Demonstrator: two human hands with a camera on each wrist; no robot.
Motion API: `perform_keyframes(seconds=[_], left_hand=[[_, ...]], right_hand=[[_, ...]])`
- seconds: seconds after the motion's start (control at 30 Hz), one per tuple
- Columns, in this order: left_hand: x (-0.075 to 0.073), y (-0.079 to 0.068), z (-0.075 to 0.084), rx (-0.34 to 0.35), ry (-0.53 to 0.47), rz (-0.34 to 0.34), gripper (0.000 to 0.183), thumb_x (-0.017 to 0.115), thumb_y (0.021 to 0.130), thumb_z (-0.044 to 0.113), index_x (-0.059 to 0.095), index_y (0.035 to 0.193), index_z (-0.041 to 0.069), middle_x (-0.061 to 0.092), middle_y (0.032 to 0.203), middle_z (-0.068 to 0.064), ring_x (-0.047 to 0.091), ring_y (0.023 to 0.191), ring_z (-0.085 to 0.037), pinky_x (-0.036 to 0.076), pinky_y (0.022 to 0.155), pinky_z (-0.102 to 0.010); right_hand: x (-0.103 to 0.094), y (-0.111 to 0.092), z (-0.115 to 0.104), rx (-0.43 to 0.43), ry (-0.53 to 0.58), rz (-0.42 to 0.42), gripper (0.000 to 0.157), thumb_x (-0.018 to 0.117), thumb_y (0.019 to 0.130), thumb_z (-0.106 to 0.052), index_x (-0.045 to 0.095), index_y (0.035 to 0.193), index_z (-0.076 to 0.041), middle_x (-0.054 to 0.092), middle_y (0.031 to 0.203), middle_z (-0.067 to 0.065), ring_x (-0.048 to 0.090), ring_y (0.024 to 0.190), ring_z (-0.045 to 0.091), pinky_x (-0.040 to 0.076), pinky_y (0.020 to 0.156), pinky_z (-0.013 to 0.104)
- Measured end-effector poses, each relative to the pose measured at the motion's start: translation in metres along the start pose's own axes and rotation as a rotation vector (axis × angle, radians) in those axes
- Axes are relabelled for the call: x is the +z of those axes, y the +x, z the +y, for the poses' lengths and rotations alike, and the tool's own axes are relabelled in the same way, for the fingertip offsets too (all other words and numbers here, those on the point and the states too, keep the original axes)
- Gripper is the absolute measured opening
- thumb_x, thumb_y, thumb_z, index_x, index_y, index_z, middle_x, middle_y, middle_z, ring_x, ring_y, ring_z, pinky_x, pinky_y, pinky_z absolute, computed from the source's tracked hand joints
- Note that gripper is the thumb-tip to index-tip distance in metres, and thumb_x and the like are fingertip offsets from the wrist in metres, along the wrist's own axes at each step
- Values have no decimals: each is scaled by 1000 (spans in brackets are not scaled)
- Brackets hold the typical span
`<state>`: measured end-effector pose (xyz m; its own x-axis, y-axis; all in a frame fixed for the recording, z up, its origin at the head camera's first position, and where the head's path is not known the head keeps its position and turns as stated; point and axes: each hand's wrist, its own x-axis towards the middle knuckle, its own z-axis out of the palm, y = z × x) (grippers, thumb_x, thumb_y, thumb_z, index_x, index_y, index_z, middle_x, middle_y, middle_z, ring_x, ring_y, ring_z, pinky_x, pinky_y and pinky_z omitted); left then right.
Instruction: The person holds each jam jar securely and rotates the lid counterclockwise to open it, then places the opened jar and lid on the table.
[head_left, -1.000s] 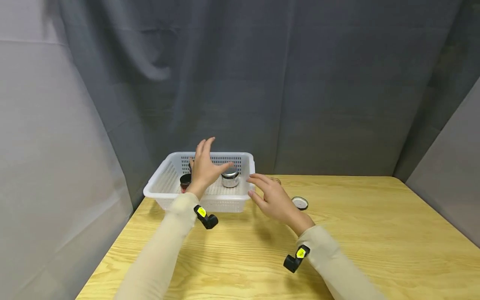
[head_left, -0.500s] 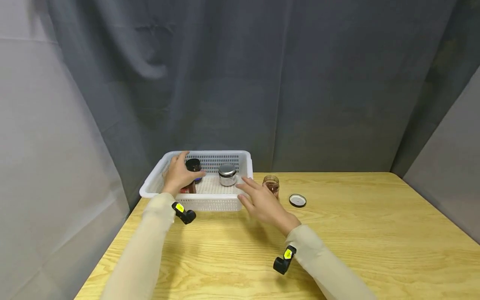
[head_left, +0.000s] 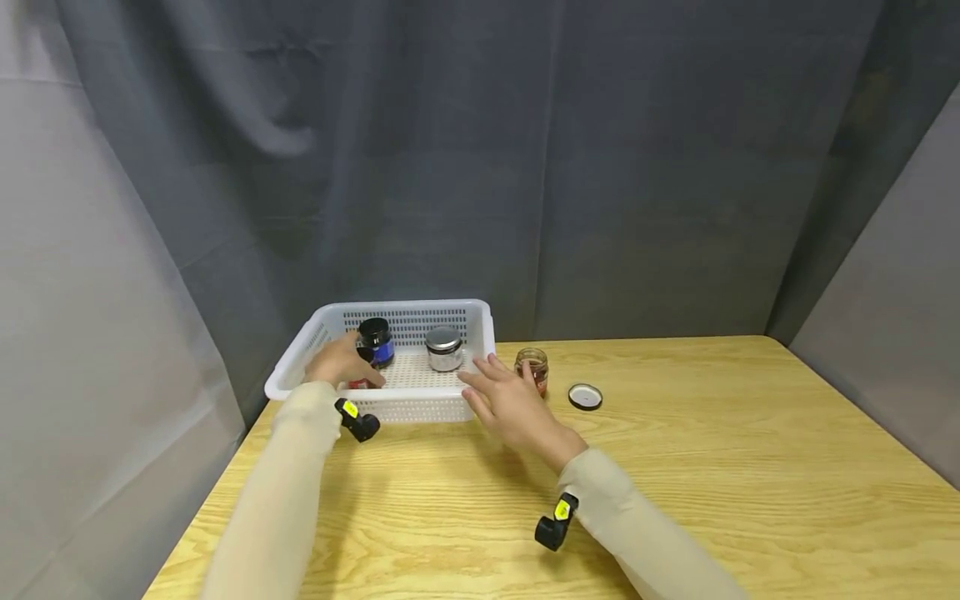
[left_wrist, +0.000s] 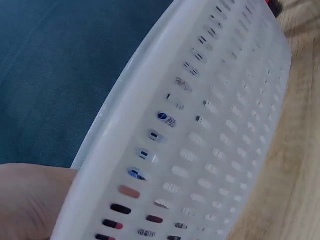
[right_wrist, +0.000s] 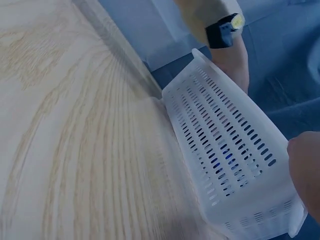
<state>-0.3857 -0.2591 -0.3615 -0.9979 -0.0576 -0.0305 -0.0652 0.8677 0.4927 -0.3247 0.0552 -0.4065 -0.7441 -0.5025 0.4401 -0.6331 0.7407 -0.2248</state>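
Observation:
In the head view my left hand reaches into the left end of a white plastic basket. Its thumb and fingers curl round the top of a black-lidded jar with a red label, mostly hidden under the hand. Behind it stands a black-lidded jar with a blue label. A clear jar with a silver lid sits toward the basket's right side. My right hand rests at the basket's front right corner, fingers extended over the rim. Through the basket slots in the left wrist view, parts of labels show.
Just right of the basket, partly behind my right hand, stands an uncovered glass jar with reddish-brown contents. A round lid lies white side up on the wooden table. A dark grey curtain hangs behind.
My left hand has moved left and down from above the basket, closing round the red-labelled jar. My right hand stays by the basket's corner. The view has shifted slightly.

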Motion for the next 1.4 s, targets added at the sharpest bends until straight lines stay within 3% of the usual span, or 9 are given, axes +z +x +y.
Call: perform_keyframes(seconds=[0.1,0.23,0.37,0.67,0.77,1.0,1.2,1.27,1.4], left_hand=[[2,1,1,-8,31,3,104,93,72,30,38,156,0,49,150,-26,50,130,-45,43,104,-60],[4,1,1,-4,57,24,86,95,68,26,54,137,-5,63,127,-24,59,107,-39,51,91,-53],[6,1,1,3,57,59,68,97,65,23,61,115,-6,63,103,-18,55,89,-33,50,76,-47],[9,6,-1,19,31,91,56,97,59,18,64,98,-4,61,91,-16,53,84,-33,49,74,-44],[9,8,-2,15,23,90,56,96,58,16,67,101,-5,64,95,-18,54,88,-34,50,78,-46],[5,8,3,40,-69,114,79,92,62,11,59,131,-10,65,118,-26,58,99,-37,52,88,-48],[-4,5,11,64,-285,157,82,88,68,1,44,136,-12,63,114,-28,69,82,-35,59,74,-41],[-6,4,12,81,-360,184,74,87,68,-2,47,130,-12,63,110,-26,69,77,-33,60,66,-38],[-8,5,9,130,-456,254,67,87,68,-4,55,127,-9,64,114,-24,66,93,-32,61,66,-35]], right_hand=[[0,-2,-2,12,-14,-4,41,48,110,-40,66,141,-22,44,158,9,35,148,33,18,110,78],[-1,-4,-3,25,-4,-2,40,50,110,-41,68,139,-21,45,158,10,35,148,33,18,109,79],[-3,-5,-3,32,-6,21,38,52,109,-42,71,135,-23,47,156,9,40,145,33,21,108,79],[-5,-8,-1,36,-50,62,35,56,107,-45,76,127,-25,50,153,15,47,141,31,24,106,80],[-4,-8,-1,37,-58,56,36,56,107,-46,77,126,-25,50,153,14,46,142,29,24,106,80],[1,-6,1,34,-80,49,37,54,107,-47,77,125,-26,51,153,12,46,142,27,27,105,80],[1,-2,1,9,-57,42,38,53,108,-45,77,126,-23,52,152,13,44,144,30,26,106,79],[1,-1,0,5,-44,38,38,53,108,-45,76,127,-22,51,152,13,44,143,31,26,106,79],[1,0,0,-2,-35,29,38,53,108,-45,76,127,-21,51,153,13,45,142,32,27,106,79]])
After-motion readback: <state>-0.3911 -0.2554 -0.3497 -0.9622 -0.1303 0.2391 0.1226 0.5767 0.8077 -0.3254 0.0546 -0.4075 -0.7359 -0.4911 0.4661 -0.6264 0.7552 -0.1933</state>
